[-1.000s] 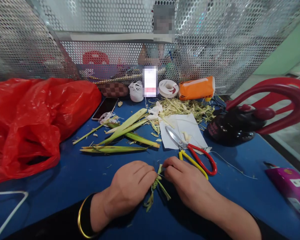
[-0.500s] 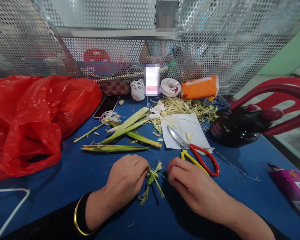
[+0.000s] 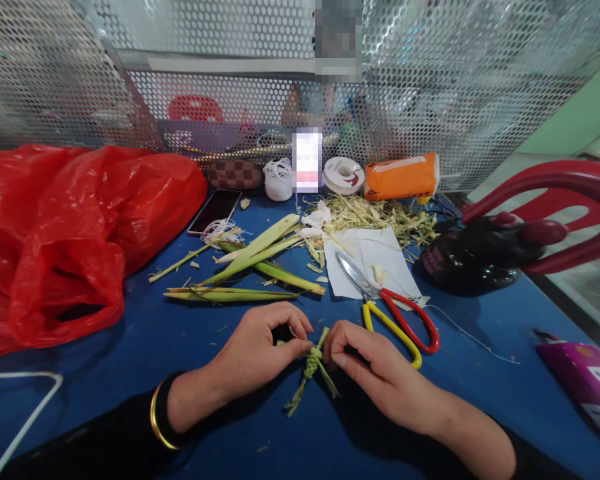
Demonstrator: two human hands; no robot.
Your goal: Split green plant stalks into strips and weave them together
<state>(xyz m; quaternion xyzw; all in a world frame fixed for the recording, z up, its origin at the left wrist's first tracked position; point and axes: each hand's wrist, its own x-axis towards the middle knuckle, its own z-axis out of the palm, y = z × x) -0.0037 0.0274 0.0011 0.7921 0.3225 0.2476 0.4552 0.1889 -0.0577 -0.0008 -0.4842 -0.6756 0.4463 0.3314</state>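
Note:
A small knotted piece woven from green leaf strips (image 3: 312,364) is held just above the blue table, its loose strip ends spreading downward and one pale strip sticking up. My left hand (image 3: 263,343) pinches at its upper left with thumb and forefinger. From the other side my right hand (image 3: 380,367) has its fingers closed at the piece's upper right edge; whatever lies between those fingertips is hidden. Just beyond my right hand lie scissors (image 3: 370,288) with one red and one yellow handle, blades resting on a white paper sheet (image 3: 343,283).
Long green leaf stalks (image 3: 260,250) and a heap of shredded leaf (image 3: 380,217) lie ahead. A red plastic bag (image 3: 80,233) fills the left, near a phone (image 3: 215,212). A black pot with a red handle (image 3: 470,260) and a purple packet (image 3: 580,377) stand right. Perforated metal panels (image 3: 230,100) rise behind.
My hands have come closer together, the right moving left to the woven piece. The thread stretched between them no longer shows. My left thumb and forefinger now form a rounded pinch.

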